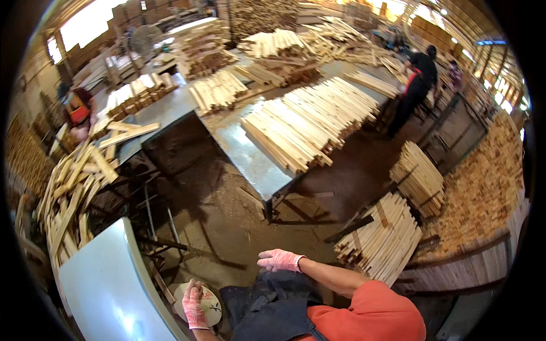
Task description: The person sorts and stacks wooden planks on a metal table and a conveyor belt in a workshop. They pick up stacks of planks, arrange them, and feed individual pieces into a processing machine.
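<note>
Seemingly between grips, the pink-gloved left hand [194, 305] and right hand [278, 260] look empty, fingers loosely parted; grasping pale wooden slats [387, 240] would need reaching.

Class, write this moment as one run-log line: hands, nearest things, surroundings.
left hand: gloved, empty, by white disc | right hand: gloved, empty, near apron | ahead: wood strips on metal table

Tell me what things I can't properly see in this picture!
- Head view: part of the white round object, hidden behind the left hand.
- Head view: the palm of the right hand, hidden by its back.
- Head view: the pale tabletop's near end, cut off by the lower edge.
- Head view: the dark-clothed co-worker's fingers, too small to make out.
</note>
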The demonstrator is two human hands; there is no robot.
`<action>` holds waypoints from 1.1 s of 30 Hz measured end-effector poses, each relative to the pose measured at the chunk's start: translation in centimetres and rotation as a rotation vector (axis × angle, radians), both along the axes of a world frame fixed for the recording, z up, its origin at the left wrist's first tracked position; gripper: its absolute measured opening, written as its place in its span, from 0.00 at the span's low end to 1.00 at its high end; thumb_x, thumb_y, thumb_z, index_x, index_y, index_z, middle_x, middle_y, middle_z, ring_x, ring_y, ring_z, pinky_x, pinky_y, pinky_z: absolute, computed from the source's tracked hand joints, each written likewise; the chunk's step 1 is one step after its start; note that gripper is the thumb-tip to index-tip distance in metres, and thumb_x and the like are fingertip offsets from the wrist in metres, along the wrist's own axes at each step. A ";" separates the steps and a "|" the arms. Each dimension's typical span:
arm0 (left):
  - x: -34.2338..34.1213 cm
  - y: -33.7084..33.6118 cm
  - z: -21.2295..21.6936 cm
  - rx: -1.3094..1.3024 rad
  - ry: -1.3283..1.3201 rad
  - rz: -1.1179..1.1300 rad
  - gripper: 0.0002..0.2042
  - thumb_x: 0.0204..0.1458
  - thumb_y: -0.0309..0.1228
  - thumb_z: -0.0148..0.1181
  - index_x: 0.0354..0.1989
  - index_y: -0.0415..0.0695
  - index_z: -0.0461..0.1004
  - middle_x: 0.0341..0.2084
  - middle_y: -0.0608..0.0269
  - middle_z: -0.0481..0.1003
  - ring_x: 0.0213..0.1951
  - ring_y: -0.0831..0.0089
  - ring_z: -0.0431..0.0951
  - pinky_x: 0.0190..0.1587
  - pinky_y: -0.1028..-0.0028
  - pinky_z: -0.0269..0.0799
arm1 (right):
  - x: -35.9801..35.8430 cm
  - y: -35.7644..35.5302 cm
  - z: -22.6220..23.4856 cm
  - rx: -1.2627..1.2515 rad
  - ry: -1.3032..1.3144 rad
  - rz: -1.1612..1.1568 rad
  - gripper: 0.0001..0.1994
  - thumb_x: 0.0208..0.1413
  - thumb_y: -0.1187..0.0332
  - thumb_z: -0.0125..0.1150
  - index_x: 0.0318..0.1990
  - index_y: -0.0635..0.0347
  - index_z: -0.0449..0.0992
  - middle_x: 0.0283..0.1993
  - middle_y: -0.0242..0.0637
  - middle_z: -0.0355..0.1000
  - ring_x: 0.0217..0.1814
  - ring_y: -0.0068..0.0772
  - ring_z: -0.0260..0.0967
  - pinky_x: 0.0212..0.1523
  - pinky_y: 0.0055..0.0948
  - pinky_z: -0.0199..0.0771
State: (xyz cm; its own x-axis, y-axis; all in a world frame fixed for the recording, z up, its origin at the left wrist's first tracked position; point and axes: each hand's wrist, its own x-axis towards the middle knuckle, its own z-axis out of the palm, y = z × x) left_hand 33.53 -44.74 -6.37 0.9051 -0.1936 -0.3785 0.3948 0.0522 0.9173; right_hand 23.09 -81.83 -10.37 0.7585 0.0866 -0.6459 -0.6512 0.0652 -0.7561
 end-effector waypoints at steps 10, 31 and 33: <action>18.4 -9.3 -6.2 0.077 0.115 -0.234 0.27 0.68 0.45 0.60 0.69 0.42 0.72 0.50 0.62 0.83 0.45 0.73 0.82 0.49 0.72 0.75 | -3.5 -7.3 -14.1 0.022 0.415 -0.809 0.12 0.66 0.61 0.67 0.47 0.54 0.72 0.28 0.23 0.63 0.22 0.18 0.56 0.21 0.24 0.57; 28.9 -56.5 -11.8 0.149 0.414 -0.702 0.34 0.66 0.35 0.64 0.78 0.44 0.59 0.38 0.72 0.77 0.34 0.81 0.73 0.40 0.77 0.72 | 7.7 -53.8 -9.2 -1.036 0.339 -1.056 0.49 0.54 0.60 0.73 0.81 0.59 0.51 0.76 0.57 0.63 0.75 0.54 0.66 0.75 0.39 0.64; 27.5 -60.6 -14.0 0.148 0.438 -0.706 0.38 0.66 0.34 0.63 0.81 0.46 0.51 0.32 0.75 0.72 0.31 0.82 0.69 0.37 0.77 0.68 | 7.8 -57.2 -10.9 -1.086 0.312 -1.056 0.49 0.54 0.62 0.72 0.81 0.55 0.51 0.78 0.55 0.60 0.77 0.55 0.63 0.75 0.40 0.64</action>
